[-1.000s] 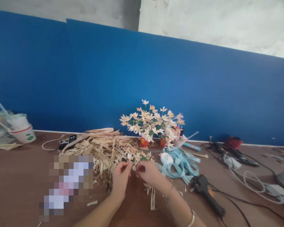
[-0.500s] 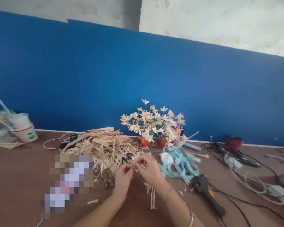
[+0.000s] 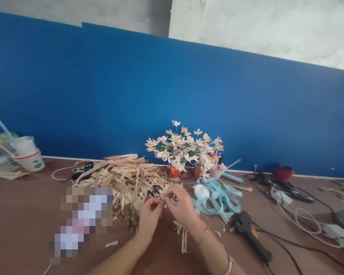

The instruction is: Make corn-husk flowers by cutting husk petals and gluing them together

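A small, pale, papery flower piece (image 3: 163, 195), partly hidden, is above the surface (image 3: 25, 217), short of its back edge. The left hand (image 3: 149, 218) and right hand (image 3: 182, 206) each pinch it, grip closed. Probably light and fragile, it is best held by its base. Behind lie straw-coloured dry strips (image 3: 123, 173).

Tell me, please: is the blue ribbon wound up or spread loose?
Spread loose, at least what shows: the ribbon lies in overlapping loops on the table, to the right of the right hand.
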`<state>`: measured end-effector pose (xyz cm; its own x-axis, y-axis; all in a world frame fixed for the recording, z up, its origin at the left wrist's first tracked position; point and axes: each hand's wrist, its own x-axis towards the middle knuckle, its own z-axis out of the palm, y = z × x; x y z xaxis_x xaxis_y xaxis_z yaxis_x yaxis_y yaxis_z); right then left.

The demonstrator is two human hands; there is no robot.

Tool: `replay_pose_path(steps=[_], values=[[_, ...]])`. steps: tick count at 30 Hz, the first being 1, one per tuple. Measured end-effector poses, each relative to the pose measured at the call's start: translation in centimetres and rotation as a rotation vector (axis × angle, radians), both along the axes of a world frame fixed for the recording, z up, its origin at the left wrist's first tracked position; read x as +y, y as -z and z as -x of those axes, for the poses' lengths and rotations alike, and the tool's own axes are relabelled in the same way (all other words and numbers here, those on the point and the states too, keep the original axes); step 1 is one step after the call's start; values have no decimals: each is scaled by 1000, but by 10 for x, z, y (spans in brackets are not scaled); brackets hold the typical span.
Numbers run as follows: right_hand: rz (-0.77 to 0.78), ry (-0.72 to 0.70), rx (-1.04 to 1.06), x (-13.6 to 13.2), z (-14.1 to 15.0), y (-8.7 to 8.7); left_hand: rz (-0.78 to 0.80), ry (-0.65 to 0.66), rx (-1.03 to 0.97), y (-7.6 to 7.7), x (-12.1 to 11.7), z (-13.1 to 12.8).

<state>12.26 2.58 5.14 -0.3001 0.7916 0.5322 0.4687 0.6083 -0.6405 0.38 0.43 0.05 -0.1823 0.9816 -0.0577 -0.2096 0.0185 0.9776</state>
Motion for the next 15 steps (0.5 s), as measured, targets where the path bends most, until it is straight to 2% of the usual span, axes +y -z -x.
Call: replay_pose_path(steps=[15], values=[[35, -7, 23, 1, -1, 3, -13, 3, 35, -4, -2, 0]])
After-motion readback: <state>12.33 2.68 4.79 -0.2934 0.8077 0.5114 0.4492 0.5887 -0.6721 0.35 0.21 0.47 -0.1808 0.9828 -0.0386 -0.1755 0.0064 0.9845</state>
